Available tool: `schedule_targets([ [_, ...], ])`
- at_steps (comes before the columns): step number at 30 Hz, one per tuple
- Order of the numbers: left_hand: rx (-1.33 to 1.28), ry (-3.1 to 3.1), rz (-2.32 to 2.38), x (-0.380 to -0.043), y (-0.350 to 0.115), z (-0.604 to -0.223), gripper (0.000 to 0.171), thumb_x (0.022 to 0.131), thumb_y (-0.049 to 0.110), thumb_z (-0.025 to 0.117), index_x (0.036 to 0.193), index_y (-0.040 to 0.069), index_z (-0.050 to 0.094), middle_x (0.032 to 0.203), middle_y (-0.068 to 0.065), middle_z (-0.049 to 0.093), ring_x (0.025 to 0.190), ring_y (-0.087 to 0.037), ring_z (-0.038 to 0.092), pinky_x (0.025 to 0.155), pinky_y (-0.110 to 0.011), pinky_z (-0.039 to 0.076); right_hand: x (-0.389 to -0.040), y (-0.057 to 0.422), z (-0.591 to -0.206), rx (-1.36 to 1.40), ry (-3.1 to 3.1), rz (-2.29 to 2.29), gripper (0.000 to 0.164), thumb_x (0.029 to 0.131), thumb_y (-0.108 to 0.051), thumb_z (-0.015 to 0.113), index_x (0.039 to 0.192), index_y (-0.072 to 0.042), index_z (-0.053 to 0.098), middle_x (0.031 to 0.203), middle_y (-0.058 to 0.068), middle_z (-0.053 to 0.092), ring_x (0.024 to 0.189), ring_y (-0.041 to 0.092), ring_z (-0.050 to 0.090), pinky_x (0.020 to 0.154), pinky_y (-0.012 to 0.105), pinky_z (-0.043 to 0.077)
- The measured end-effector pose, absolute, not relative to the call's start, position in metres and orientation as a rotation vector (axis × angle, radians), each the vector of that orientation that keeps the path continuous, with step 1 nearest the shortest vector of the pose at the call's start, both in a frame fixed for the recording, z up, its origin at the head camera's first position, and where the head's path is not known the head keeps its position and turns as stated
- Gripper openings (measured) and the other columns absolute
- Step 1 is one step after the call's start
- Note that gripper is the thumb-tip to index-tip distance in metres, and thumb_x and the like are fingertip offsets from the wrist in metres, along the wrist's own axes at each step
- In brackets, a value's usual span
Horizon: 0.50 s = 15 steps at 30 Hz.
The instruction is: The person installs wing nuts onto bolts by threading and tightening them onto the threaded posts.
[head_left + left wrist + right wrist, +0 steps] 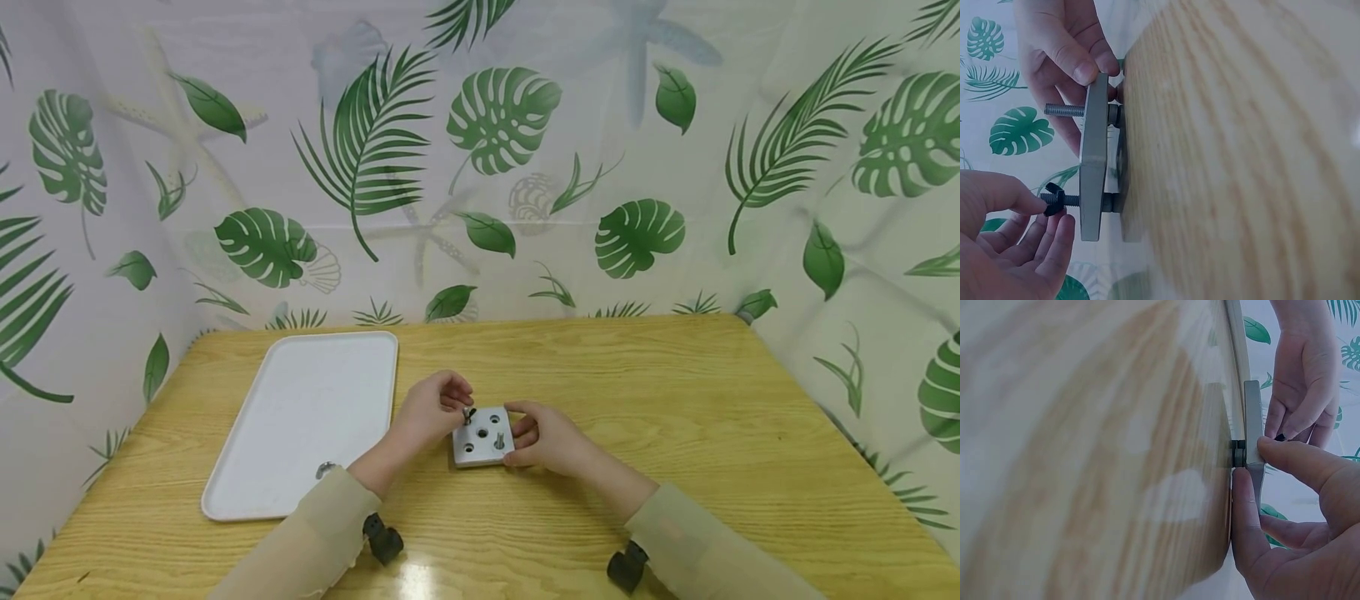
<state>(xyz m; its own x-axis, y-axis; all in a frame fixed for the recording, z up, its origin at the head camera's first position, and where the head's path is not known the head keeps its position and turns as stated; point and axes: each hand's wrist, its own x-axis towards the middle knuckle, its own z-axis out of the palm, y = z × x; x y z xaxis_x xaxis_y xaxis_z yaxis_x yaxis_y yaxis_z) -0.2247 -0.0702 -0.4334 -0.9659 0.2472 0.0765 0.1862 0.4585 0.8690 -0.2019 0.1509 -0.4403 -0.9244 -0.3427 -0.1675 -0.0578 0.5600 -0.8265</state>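
Observation:
A square metal plate [482,454] with several holes stands slightly raised off the table on bolt heads. Two threaded bolts stick up through it; one bolt [1063,110] is bare. On the other bolt, at the far left corner, sits a black wing nut [1054,199], partway down the thread and apart from the plate. My left hand [435,408] pinches this wing nut between thumb and fingertips. My right hand [551,437] grips the plate's right edge, with its thumb [1244,512] and a finger on either face.
A white tray [322,392] lies at the left. Near its lower right edge is a small shiny metal piece [325,469], partly hidden by the left sleeve. The wooden table [637,375] meets a leaf-patterned curtain behind.

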Motion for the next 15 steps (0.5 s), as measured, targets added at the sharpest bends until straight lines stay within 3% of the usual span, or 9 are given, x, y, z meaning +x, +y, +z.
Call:
schedule_targets([
  [7, 0.403, 2.649, 1.551, -0.2245, -0.0673, -0.4322, 0.02, 0.096, -0.012, 0.062, 0.109, 0.001, 0.07, 0.103, -0.014, 0.076, 0.096, -0.023, 0.071, 0.085, -0.034, 0.059, -0.2014, 0.1517, -0.4379, -0.335, 2.483, -1.297, 0.081, 0.085, -0.001, 0.087, 0.155, 0.007, 0.046, 0.121, 0.02, 0.068, 0.099, 0.02, 0.072, 0.081, 0.034, 0.063],
  [15, 0.401, 2.727, 1.496, -0.2248, -0.0656, -0.4322, 0.017, 0.097, -0.009, 0.062, 0.109, 0.001, 0.07, 0.106, -0.014, 0.075, 0.099, -0.026, 0.071, 0.091, -0.039, 0.06, -0.2009, 0.1517, -0.4377, -0.339, 2.492, -1.288, 0.081, 0.085, -0.002, 0.087, 0.155, 0.006, 0.046, 0.12, 0.019, 0.069, 0.098, 0.019, 0.072, 0.082, 0.033, 0.062],
])
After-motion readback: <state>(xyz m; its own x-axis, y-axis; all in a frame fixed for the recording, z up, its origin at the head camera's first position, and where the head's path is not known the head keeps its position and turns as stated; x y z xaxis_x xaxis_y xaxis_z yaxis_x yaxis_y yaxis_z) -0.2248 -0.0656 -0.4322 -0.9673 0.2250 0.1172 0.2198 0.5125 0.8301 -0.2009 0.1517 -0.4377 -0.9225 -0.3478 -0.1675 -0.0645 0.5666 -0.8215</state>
